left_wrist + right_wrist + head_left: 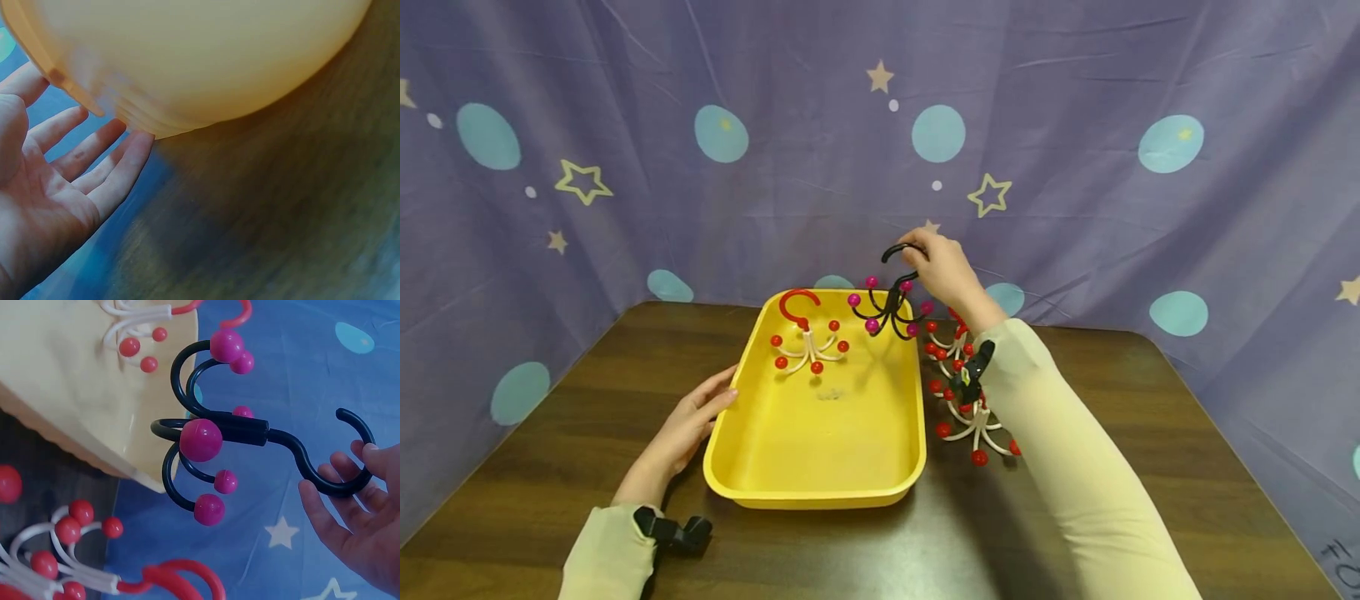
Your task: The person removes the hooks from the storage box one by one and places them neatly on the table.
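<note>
My right hand (945, 268) pinches the curved top of a black hook hanger (891, 304) whose prongs end in magenta balls. In the right wrist view the thumb and fingers of that hand (365, 519) hold the hook's bend. The black hanger hangs over the far right part of a yellow tray (827, 498). Inside the tray, near its far left, stands a white hook hanger (808, 350) with a red hook and red balls. At the tray's left side my left hand (688, 425) touches the rim, its fingers fairly straight in the left wrist view.
Several white hangers (979, 417) with red balls lie on the brown table (1120, 400) to the right of the tray, partly hidden by my right forearm. A purple curtain (820, 150) with stars and dots hangs behind the table.
</note>
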The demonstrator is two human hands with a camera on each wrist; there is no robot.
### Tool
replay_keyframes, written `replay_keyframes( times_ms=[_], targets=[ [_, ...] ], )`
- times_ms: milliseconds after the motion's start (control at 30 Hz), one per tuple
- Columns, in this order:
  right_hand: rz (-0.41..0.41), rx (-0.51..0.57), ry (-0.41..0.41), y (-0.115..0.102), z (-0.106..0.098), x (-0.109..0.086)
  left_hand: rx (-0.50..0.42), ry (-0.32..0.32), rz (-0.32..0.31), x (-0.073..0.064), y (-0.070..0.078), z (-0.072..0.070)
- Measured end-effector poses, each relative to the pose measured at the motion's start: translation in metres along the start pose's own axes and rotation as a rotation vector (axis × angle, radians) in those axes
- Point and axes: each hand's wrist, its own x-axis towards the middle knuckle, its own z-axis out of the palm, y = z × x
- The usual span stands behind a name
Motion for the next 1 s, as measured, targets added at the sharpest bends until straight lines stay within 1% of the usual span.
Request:
replay_keyframes(
  times_ms=[200, 467, 733, 1000],
  targets=[
    [-0.008, -0.042, 0.027, 0.002, -0.016, 0.0, -0.011, -0.001, 0.009, 0.001, 0.0, -0.001],
    [0.015, -0.077, 0.038, 0.006, -0.037, -0.002, -0.007, 0.0, 0.016, 0.0, 0.0, -0.002],
    [0.025, -0.145, 0.044, 0.017, -0.058, -0.004, -0.014, 0.001, 0.01, 0.001, 0.001, -0.001],
    [0.041, -0.158, 0.05, 0.03, -0.079, -0.009, -0.012, 0.002, 0.005, 0.003, 0.001, 0.0]
  ],
)
